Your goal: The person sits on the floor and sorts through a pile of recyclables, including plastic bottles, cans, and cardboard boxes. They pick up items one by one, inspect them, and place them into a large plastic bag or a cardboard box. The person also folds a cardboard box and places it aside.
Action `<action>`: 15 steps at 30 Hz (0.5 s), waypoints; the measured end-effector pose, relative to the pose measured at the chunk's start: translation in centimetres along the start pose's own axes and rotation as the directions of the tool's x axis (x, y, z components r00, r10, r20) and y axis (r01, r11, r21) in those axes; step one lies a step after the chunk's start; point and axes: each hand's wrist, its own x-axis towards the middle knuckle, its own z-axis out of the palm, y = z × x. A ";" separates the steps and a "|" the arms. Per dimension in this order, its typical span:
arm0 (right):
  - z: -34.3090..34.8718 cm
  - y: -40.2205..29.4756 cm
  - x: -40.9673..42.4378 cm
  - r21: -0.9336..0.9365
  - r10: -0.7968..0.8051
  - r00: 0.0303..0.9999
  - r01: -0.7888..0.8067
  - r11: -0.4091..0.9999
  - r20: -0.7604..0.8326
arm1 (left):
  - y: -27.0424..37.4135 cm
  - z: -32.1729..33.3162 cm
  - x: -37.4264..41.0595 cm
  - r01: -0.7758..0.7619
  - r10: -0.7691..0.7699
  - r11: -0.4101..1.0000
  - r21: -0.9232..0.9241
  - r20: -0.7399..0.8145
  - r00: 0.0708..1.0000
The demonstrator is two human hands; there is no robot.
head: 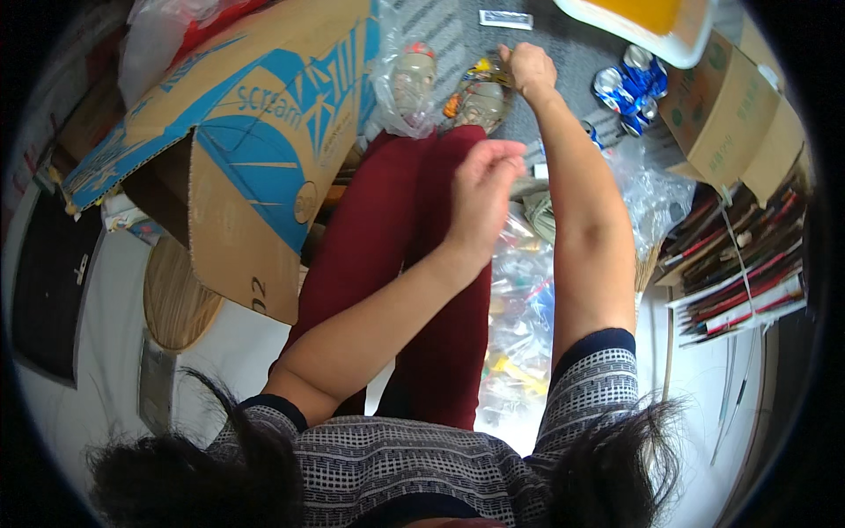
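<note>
My left hand [485, 188] hovers over my right knee, thumb and fingers slightly bent, with nothing visible in it. My right hand [531, 69] reaches farther out, beside my right shoe [485, 109], its fingers bent at the edge of a clear plastic piece with yellow and blue parts [485, 68]; whether it grips this cannot be told. An orange object [452, 105] lies at that shoe's side. A clear plastic bag [409, 109] covers much of my left shoe. Crushed blue and silver cans [630, 89] lie on the grey patterned mat [455, 26] to the right of my right hand.
A large cardboard box [264, 132] with blue print stands open at left. At upper right are a white tub [700, 33] with orange contents and a cardboard box [733, 112] above a tied stack of flattened cardboard [746, 264]. A bulging clear bag [518, 317] lies beside my right leg.
</note>
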 end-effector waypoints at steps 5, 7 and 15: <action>-1.3 5.2 -3.6 0.257 0.191 0.895 -0.089 0.962 -0.402 | -1.1 -0.9 0.2 0.060 -0.058 0.996 0.066 -0.025 0.998; -3.7 11.5 -4.8 0.325 0.226 0.847 -0.067 0.943 -0.480 | -1.8 -0.7 0.0 0.107 -0.107 0.993 0.042 0.002 0.994; -10.8 23.1 -42.4 0.572 0.500 0.794 -0.244 0.783 -0.346 | -1.4 -0.5 1.4 0.079 -0.079 0.996 0.049 -0.010 0.997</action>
